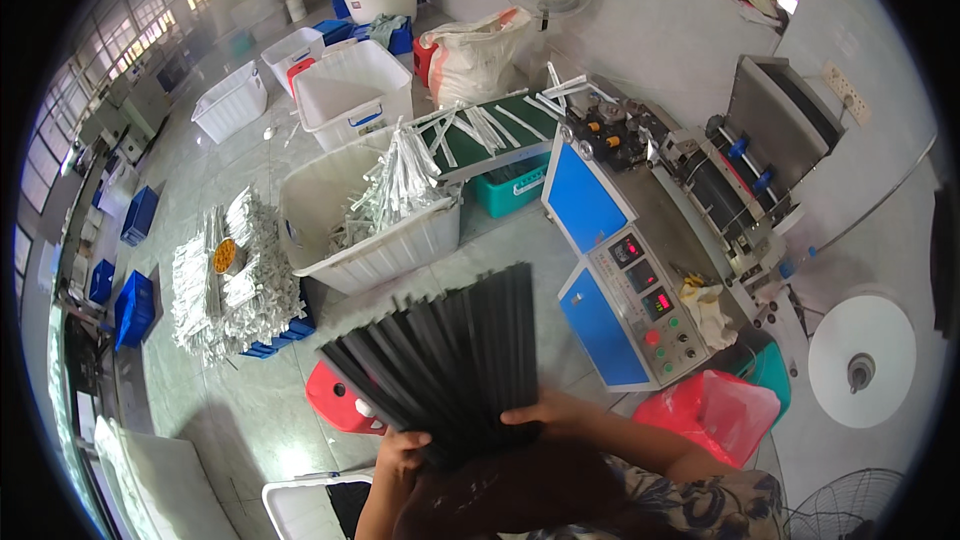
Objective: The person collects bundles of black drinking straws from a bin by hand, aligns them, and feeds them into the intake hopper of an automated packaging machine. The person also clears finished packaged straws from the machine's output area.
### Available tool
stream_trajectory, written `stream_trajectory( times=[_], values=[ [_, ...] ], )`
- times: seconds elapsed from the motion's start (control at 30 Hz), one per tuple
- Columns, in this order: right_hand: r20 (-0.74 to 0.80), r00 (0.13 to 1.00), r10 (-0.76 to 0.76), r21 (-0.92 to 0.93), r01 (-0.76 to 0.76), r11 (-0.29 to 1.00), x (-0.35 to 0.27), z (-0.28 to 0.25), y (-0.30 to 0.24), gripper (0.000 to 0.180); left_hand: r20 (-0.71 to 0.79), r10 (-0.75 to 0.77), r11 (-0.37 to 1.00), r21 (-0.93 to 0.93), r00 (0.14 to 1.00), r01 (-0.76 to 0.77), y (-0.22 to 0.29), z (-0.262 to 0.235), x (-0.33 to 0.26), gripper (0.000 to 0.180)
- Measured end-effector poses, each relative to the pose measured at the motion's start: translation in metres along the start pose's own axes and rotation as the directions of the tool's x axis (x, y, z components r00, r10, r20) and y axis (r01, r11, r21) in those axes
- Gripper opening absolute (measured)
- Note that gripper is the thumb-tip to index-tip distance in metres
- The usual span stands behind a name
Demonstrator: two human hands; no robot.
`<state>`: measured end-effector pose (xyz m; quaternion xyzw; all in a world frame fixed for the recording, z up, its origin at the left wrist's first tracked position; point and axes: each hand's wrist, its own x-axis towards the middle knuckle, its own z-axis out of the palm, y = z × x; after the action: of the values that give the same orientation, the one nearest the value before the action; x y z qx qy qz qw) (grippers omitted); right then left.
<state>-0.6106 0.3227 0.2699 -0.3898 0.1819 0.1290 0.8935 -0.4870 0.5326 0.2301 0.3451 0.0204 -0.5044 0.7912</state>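
Note:
A fanned bundle of long, thin black strips [455, 345] spreads in front of me, its loose ends pointing away and to the left. Around the bundle's lower left side my left hand [403, 448] is closed, thumb on top. My right hand [540, 415] grips the lower right side, the thumb lying across the strips. The fingers beneath the bundle are hidden. Just beyond the strips stands a large white bin [375, 265] heaped with silvery wrapped sticks [402, 175]. Under the bundle's left edge shows a red stool [335, 400].
A blue-fronted machine [625, 295] with a control panel stands at right, its green conveyor [500, 135] carrying silvery sticks. Stacked silvery bundles [235, 280] rest on a blue crate at left. A red plastic bag [705, 415] and a white disc [860, 360] lie near my right arm.

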Motion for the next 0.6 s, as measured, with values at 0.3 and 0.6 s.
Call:
stream_trajectory(
  times=[0.3, 0.6],
  values=[
    [-0.316, 0.944, -0.095, 0.103, 0.134, 0.986, 0.013, 0.005, -0.034, 0.066, 0.337, -0.260, 0.964, 0.032, 0.905, 0.265, 0.056, 0.018, 0.103, 0.069],
    [-0.449, 0.841, -0.301, -0.124, 0.275, 0.953, 0.011, -0.014, -0.044, 0.075, 0.165, -0.521, 0.769, 0.516, 0.837, 0.376, 0.060, 0.074, 0.159, 0.050]
  ],
)
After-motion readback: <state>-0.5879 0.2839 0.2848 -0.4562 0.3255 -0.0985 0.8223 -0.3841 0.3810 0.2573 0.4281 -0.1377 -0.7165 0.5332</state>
